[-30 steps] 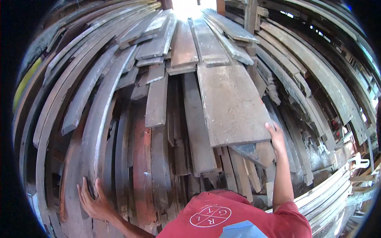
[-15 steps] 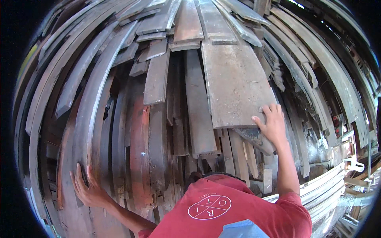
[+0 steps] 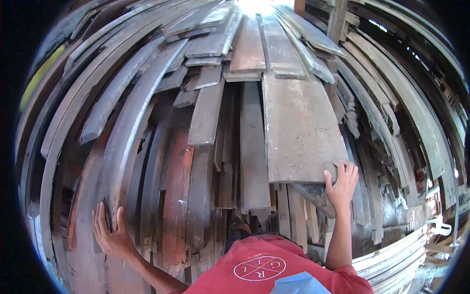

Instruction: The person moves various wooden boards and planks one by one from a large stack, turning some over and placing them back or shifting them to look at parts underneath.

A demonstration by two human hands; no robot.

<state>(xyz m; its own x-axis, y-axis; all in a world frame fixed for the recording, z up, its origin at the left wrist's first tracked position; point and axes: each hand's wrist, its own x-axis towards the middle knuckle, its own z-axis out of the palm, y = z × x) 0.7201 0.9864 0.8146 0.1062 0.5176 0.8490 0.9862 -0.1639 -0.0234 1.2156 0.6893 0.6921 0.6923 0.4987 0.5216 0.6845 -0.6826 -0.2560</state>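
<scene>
My left hand (image 3: 113, 232) lies on a long grey plank (image 3: 120, 132) with a pale right edge, near its lower end. Its fingers are stretched out, with the thumb apart on the plank's right side. On the right, my right hand (image 3: 341, 188) holds the near right corner of a wide, dusty brown board (image 3: 301, 132). Those fingers are bent over the corner and the thumb points up beside the end edge. What lies under that palm is hidden. Below the board's end, a darker piece of wood (image 3: 318, 198) slants down.
Stacked planks of many lengths surround me. A reddish plank (image 3: 177, 201) stands out between my arms, and a short plank (image 3: 206, 115) juts above it. Pale stacked boards (image 3: 391, 259) lie at lower right, near a white clamp-shaped object (image 3: 439, 227). Bright light enters at the top.
The view has tilted up, so the planks sit lower and a bright opening shows at the top. My right hand stays at the wide board's corner, my left on the grey plank.
</scene>
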